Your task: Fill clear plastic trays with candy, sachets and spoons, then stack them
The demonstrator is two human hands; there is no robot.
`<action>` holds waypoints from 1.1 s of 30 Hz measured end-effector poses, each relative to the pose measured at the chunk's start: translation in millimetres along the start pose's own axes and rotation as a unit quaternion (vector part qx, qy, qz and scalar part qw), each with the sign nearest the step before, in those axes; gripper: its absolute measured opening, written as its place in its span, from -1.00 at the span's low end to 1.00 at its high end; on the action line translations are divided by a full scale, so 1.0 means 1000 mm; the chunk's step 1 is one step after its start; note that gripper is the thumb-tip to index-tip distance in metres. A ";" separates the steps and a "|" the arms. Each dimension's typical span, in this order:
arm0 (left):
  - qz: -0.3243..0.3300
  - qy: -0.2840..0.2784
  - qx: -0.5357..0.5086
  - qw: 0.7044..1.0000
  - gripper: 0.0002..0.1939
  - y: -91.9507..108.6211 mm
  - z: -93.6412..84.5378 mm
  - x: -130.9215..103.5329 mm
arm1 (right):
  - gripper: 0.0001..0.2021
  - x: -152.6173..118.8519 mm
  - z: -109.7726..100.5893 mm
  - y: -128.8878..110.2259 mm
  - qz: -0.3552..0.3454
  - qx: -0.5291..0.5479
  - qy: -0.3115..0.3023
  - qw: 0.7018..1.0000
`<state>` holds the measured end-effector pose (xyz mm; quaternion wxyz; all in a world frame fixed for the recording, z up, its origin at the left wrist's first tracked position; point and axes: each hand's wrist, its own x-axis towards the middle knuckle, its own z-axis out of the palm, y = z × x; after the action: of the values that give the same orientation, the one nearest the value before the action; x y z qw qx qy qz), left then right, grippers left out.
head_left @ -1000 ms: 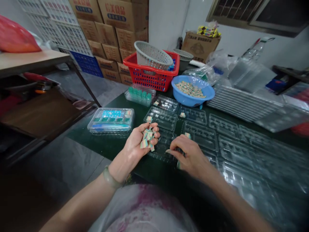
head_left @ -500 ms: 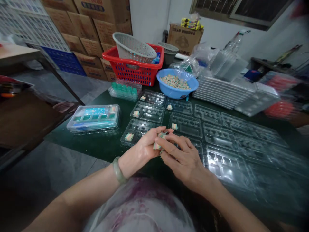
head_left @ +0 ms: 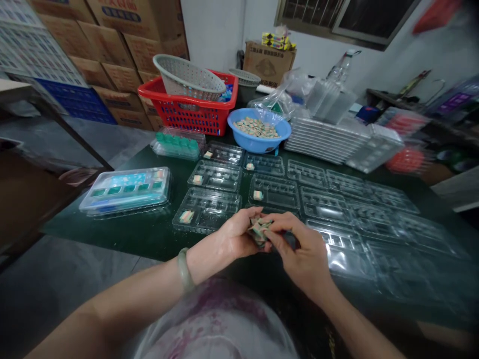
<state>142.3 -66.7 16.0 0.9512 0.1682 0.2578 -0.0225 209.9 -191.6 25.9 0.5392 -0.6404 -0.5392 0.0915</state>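
My left hand is cupped palm up around a heap of small flat pieces with pastel stripes. Thumb and fingers of my right hand pinch at the right side of that heap, partly covering it. Just beyond my hands lie clear plastic compartment trays. A small stack of striped pieces sits in the left corner of the nearest left tray, and several trays behind it hold similar stacks. My fingers partly hide a tray beneath them.
A blue basin full of striped pieces stands behind the trays, beside a red basket. Stacked clear trays rise at the back right. A closed filled case lies left, near a tray with green blocks.
My right-hand fingers have shifted from over the pieces to their right side, exposing more of the heap. The view has turned slightly right. The tray stacks look unchanged.
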 end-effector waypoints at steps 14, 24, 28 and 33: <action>0.212 0.040 0.250 0.944 -0.77 -0.015 0.000 -0.018 | -0.80 0.005 0.000 0.021 0.246 0.250 0.140 0.926; 0.250 0.059 0.272 0.927 -0.79 -0.015 -0.007 -0.013 | -0.81 0.009 -0.016 0.026 0.237 0.275 0.203 0.910; 0.285 0.073 0.287 0.912 -0.78 -0.017 -0.006 -0.011 | -0.86 0.005 -0.007 0.017 0.232 0.263 0.104 0.931; 0.299 0.061 0.301 0.903 -0.80 -0.018 -0.004 -0.014 | -0.83 -0.001 0.003 0.015 0.198 0.171 0.133 0.956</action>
<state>126.1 -82.7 13.8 0.7997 0.5169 0.2333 0.1970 216.2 -188.4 12.9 0.6782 -0.6394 -0.3011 0.2014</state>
